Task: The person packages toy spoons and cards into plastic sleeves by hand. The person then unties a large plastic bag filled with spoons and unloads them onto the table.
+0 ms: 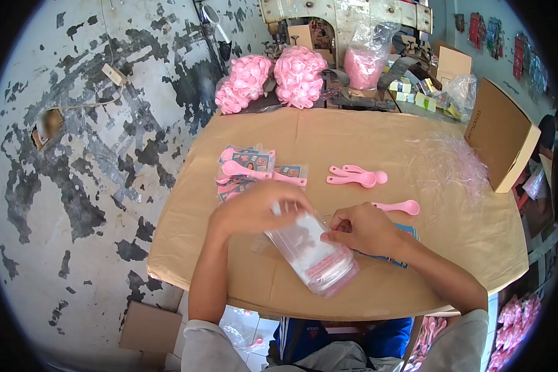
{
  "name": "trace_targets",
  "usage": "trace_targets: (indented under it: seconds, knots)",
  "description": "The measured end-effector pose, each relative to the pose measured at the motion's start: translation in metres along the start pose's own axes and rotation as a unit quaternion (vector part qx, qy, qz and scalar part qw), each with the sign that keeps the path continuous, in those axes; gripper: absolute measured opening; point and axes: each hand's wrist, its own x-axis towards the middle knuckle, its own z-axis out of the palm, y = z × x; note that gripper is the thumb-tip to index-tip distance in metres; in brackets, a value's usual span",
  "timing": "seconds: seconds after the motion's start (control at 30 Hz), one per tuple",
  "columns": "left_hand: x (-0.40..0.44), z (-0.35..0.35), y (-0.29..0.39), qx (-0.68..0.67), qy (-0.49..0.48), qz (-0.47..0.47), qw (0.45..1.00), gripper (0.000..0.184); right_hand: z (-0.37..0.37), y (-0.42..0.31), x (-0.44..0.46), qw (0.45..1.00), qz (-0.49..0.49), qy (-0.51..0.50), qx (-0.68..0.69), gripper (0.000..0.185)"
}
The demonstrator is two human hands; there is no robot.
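Note:
A stack of clear plastic bags (319, 257) with pink edges lies at a slant near the front of the table. My right hand (369, 230) is closed, thumb and finger pinched at the stack's right edge. Over its upper left end hovers my left hand (263, 208), its curled fingers blurred by motion. Beyond that hand is a pile of packets with printed cards and pink spoons (248, 170). Loose pink measuring spoons (356, 178) lie farther right, and another pink spoon (403, 207) sits just past my right hand. Blue printed cards (390, 257) are partly hidden under my right wrist.
Bundles of pink spoons (299, 75) and a clear bag of pink pieces (364, 65) stand behind the brown-covered table (260, 130). A cardboard box (501, 133) is at the right edge, beside loose clear plastic (459, 164). A peeling wall (93, 186) runs along the left.

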Motion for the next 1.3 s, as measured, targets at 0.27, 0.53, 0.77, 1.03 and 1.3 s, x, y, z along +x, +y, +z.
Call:
trace_targets:
  seconds: [0.27, 0.53, 0.77, 1.03, 1.3]
  knots:
    - [0.014, 0.030, 0.006, -0.057, -0.235, -0.091, 0.966, 0.020, -0.009, 0.002, -0.003, 0.995, 0.028, -0.013, 0.093, 0.022]
    - [0.013, 0.031, 0.007, -0.050, -0.242, -0.082, 0.966, 0.023, -0.018, -0.002, -0.007, 0.999, -0.001, 0.001, -0.034, 0.022]
    - [0.016, 0.025, 0.021, -0.009, -0.265, -0.136, 0.955, 0.028, -0.027, 0.020, -0.001, 0.990, -0.033, 0.137, -0.018, 0.016]
    - [0.041, 0.089, 0.029, -0.431, 0.142, -0.085, 0.887, 0.049, -0.030, -0.006, -0.016, 0.898, -0.244, 0.294, -0.220, 0.019]
    - [0.039, 0.079, 0.010, -0.566, 0.252, -0.106, 0.778, 0.047, -0.051, 0.018, -0.040, 0.988, -0.072, 0.089, -0.105, 0.026]
